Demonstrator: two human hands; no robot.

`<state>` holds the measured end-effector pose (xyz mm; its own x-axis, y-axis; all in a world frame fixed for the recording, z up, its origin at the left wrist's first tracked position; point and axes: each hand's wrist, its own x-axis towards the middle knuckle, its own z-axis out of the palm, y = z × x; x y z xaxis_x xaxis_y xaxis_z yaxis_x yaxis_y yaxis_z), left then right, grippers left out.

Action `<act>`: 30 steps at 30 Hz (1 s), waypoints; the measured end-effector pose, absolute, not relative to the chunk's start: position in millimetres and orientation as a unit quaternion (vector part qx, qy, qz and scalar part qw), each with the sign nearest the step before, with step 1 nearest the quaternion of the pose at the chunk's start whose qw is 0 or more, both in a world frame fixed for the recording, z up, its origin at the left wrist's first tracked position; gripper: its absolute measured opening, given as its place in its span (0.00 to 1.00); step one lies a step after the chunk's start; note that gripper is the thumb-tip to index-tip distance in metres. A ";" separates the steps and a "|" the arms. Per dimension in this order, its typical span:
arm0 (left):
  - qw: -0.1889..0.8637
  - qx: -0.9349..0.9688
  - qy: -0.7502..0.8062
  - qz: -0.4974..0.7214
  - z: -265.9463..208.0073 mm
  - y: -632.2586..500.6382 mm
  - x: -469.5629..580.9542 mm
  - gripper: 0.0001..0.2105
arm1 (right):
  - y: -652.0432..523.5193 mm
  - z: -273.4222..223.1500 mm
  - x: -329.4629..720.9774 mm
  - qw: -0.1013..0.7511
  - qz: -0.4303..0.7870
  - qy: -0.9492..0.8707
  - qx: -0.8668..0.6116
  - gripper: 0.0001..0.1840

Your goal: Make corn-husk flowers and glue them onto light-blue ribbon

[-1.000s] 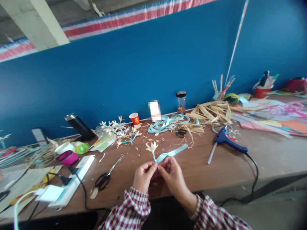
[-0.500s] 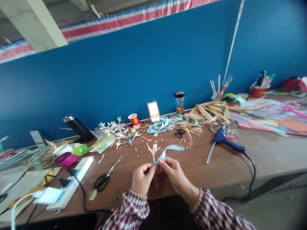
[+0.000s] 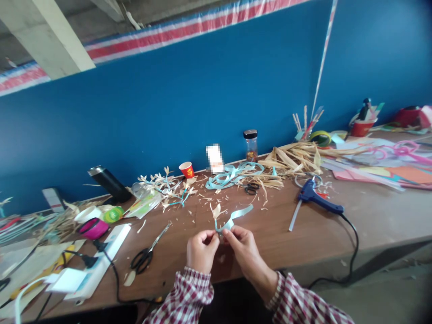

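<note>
My left hand (image 3: 203,249) pinches the lower stem of a small husk flower (image 3: 216,211), which stands upright with pale petals at its top. Light blue ribbon (image 3: 232,219) runs from the stem into my right hand (image 3: 243,246), where thumb and fingers close on it; its loose end curls up to the right. Both hands are close together above the front of the brown table (image 3: 270,247). Fingers hide the bottom of the stem. Beyond them lie finished-looking husk flower sprigs (image 3: 162,184) with blue stems and a heap of blue ribbon (image 3: 232,175).
Black-handled scissors (image 3: 143,260) and a white power strip (image 3: 101,270) with cords lie left. A blue glue gun (image 3: 317,198) rests right, its cord hanging over the edge. Dried husks (image 3: 293,155), small scissors (image 3: 251,188), a jar (image 3: 250,146) and a red paper cup (image 3: 186,170) stand behind.
The flower has turned slightly in my fingers, and the ribbon's loose end has shifted a little left. Both hands keep their pinch at nearly the same place.
</note>
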<state>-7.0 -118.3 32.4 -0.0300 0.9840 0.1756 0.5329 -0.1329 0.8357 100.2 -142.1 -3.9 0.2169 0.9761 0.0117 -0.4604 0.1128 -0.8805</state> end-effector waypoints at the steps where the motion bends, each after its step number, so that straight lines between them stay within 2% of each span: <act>1: 0.280 0.637 0.596 0.401 31.5 -117.9 -6.7 0.07 | -142.9 -3.5 99.5 0.677 0.534 -0.317 -0.395 0.17; 5: 0.310 0.640 0.590 0.383 31.1 -115.6 -8.3 0.10 | -144.7 1.5 99.7 0.692 0.545 -0.289 -0.375 0.15; 9: 0.393 0.631 0.553 0.376 28.6 -113.7 -12.5 0.12 | -141.0 6.9 105.1 0.696 0.588 -0.261 -0.319 0.12; 12: 0.466 0.560 0.555 0.401 21.1 -112.1 -15.3 0.15 | -135.5 8.5 109.1 0.694 0.612 -0.213 -0.313 0.13; 16: 0.481 0.497 0.571 0.443 11.4 -108.5 -18.7 0.18 | -127.6 11.0 114.7 0.695 0.613 -0.173 -0.333 0.15; 19: 0.461 0.504 0.579 0.446 8.4 -104.2 -23.5 0.18 | -120.5 11.9 125.8 0.710 0.566 -0.195 -0.369 0.15; 22: 0.441 0.521 0.592 0.428 6.8 -99.0 -29.1 0.16 | -114.2 9.5 144.8 0.699 0.452 -0.306 -0.462 0.13; 23: 0.436 0.527 0.599 0.416 6.1 -97.3 -30.4 0.15 | -113.3 8.6 151.5 0.672 0.395 -0.359 -0.513 0.12; 25: 0.422 0.542 0.617 0.384 4.6 -94.5 -31.5 0.13 | -114.0 8.1 162.5 0.565 0.267 -0.463 -0.629 0.16; 28: 0.377 0.580 0.643 0.330 3.4 -92.0 -29.5 0.11 | -120.2 13.2 169.4 0.342 0.116 -0.568 -0.740 0.31; 30: 0.322 0.626 0.650 0.287 4.6 -91.6 -26.7 0.10 | -125.2 19.2 169.0 0.233 0.072 -0.602 -0.760 0.36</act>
<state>-26.7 -91.6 4.6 -0.0088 0.9982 -0.0588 0.6295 0.0512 0.7753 169.0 -125.2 19.2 0.2649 0.9490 0.1713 0.8815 -0.1663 -0.4418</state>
